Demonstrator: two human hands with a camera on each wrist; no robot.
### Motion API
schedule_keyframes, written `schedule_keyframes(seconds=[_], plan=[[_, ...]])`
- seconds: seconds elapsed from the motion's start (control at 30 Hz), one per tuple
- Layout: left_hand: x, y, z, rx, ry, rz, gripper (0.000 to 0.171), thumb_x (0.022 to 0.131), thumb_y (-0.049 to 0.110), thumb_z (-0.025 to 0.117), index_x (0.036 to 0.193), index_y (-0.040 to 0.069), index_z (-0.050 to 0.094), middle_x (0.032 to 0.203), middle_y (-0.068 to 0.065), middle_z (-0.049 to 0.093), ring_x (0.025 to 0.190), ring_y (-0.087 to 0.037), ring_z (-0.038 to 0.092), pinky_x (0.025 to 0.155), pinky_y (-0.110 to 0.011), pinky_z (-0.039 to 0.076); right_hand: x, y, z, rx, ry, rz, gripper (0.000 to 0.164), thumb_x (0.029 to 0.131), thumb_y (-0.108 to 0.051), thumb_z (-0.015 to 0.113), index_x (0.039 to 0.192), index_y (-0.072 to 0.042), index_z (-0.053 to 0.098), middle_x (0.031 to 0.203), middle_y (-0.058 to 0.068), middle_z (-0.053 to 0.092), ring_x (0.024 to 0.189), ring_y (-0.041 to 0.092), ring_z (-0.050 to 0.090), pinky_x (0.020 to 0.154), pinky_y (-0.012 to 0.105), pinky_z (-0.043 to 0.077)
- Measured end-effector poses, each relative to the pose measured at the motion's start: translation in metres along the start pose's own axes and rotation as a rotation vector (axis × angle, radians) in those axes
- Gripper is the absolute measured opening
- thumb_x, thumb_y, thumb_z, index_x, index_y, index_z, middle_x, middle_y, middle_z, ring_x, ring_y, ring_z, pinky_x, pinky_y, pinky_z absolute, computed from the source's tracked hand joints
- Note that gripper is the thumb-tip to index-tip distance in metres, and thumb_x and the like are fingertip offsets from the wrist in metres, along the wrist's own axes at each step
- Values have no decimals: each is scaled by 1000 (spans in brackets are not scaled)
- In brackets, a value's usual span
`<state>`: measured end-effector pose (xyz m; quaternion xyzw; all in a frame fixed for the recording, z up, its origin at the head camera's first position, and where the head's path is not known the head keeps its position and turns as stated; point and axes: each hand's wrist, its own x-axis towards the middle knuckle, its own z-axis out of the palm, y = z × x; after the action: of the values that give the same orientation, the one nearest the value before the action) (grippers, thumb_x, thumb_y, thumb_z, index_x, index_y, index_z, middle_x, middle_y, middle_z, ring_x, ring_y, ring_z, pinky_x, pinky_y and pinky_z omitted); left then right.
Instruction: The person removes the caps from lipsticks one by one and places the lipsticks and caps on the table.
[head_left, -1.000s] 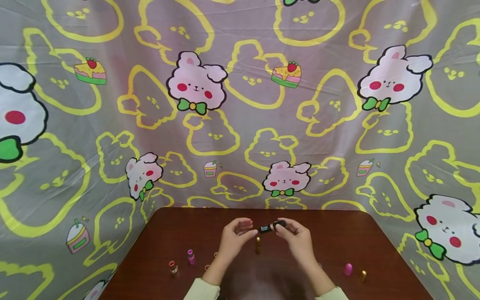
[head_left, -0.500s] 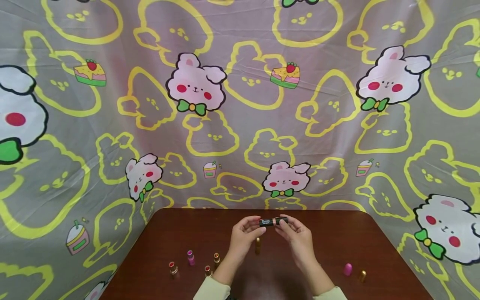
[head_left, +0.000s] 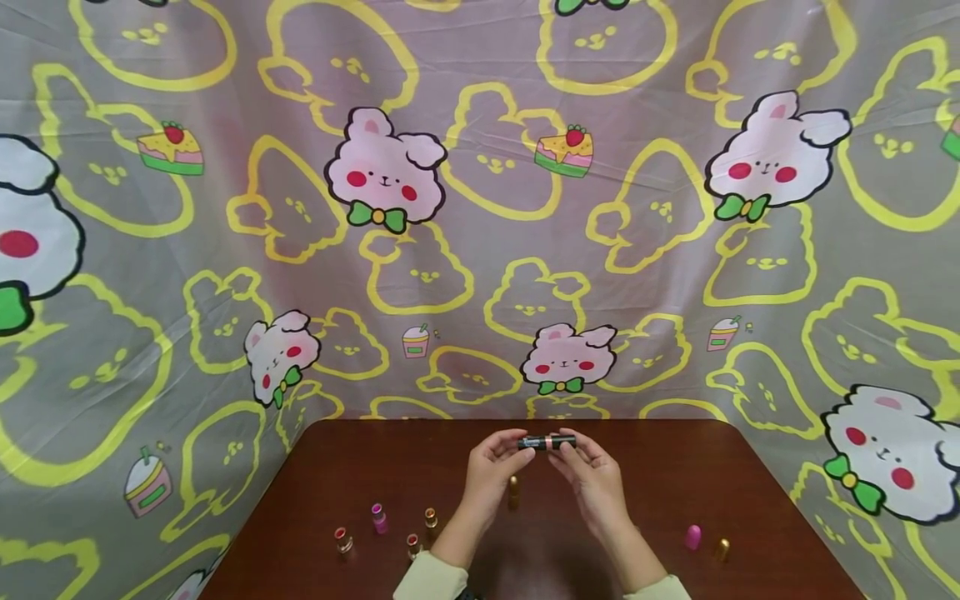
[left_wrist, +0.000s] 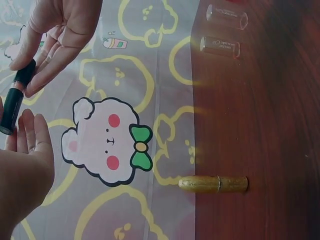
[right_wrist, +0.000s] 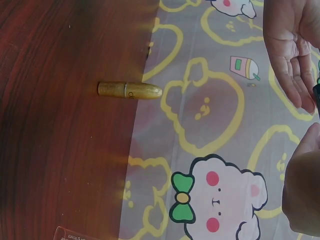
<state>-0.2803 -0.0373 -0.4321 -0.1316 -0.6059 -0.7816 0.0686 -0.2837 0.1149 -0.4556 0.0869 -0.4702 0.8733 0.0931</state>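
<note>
A slim black lipstick tube (head_left: 534, 443) with a pinkish band near its middle is held level above the table in the head view. My left hand (head_left: 489, 475) pinches its lettered end between thumb and fingers. At the other end, my right hand (head_left: 597, 483) grips the tube. In the left wrist view the black tube (left_wrist: 13, 102) slants between both hands. The right wrist view shows only a sliver of it at the edge. Below the hands, a gold lipstick (head_left: 513, 493) stands upright on the table.
Uncapped lipsticks stand at the left: a red one (head_left: 342, 542), a magenta one (head_left: 378, 520) and others beside my left forearm. A pink cap (head_left: 693, 537) and a gold cap (head_left: 722, 550) stand at the right. Clear caps (left_wrist: 220, 46) show in the left wrist view. Patterned cloth surrounds the table (head_left: 360, 467).
My left hand has moved right and taken hold of the black tube's lettered end. The tube has gone from tilted to level and risen slightly. Over the last half second the hands barely move.
</note>
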Motion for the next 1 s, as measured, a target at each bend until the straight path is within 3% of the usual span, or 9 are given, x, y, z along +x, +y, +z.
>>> schedule_keyframes(seconds=[0.37, 0.7, 0.8, 0.93, 1.0], plan=[[11, -25, -3, -33, 20, 12, 37, 73, 7, 71, 103, -8, 59, 90, -11, 63, 83, -20, 60, 73, -29, 48, -2, 2, 2, 3, -19, -11, 36, 84, -4, 56, 115, 11, 47, 101, 11, 62, 92, 22, 59, 83, 41, 41], [11, -27, -4, -31, 34, 25, 37, 73, 11, 71, 102, -9, 59, 88, -10, 64, 78, -19, 61, 73, -30, 48, -3, 2, 3, 6, -13, 2, 37, 84, -3, 56, 117, 12, 45, 102, 11, 62, 94, 23, 59, 82, 38, 43], [10, -27, -4, -26, 36, 7, 32, 73, 11, 71, 99, -4, 61, 88, -10, 64, 77, -19, 60, 73, -30, 48, -3, 2, 3, -3, -22, -6, 37, 85, -2, 56, 116, 13, 44, 101, 10, 62, 93, 22, 59, 82, 38, 43], [9, -24, -4, -27, 41, -13, 26, 74, 10, 71, 97, -1, 63, 86, -10, 63, 75, -18, 59, 72, -30, 48, -4, 1, 3, -15, -39, -21, 36, 85, -2, 54, 116, 14, 43, 100, 10, 62, 91, 21, 60, 82, 38, 43], [6, -18, -2, -23, 43, -6, 27, 75, 8, 70, 97, -5, 62, 85, -11, 63, 73, -17, 58, 72, -30, 49, -4, 2, 3, -24, -46, -40, 36, 85, -1, 55, 115, 16, 43, 100, 12, 62, 91, 21, 60, 81, 39, 43]])
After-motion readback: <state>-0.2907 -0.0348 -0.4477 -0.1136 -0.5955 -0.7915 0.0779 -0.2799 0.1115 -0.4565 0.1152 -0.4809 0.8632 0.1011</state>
